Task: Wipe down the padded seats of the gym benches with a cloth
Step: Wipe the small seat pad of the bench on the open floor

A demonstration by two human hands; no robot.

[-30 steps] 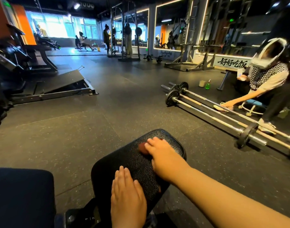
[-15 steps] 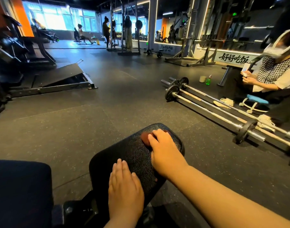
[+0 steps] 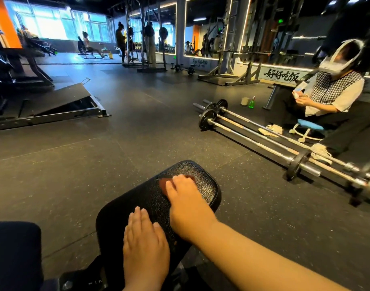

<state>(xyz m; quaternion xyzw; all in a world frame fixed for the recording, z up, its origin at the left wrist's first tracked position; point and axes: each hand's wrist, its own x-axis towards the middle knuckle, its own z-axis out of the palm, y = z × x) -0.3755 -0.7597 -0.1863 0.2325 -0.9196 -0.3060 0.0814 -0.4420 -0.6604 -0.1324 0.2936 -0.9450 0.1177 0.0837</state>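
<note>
Bench seat pad (image 3: 142, 204): black, pebbled vinyl, rounded corners, glossy along the far edge, sitting low in front of you. Your right hand (image 3: 187, 204) lies on its far half, fingers straight and flat, pressing a reddish-brown cloth (image 3: 163, 185) against the vinyl; only the cloth's left and far edges show past your fingers. Your left hand (image 3: 145, 246) rests flat on the pad's near end, fingers together and relaxed, gripping nothing. Barbells (image 3: 253, 135) lie on the rubber floor to your right.
</note>
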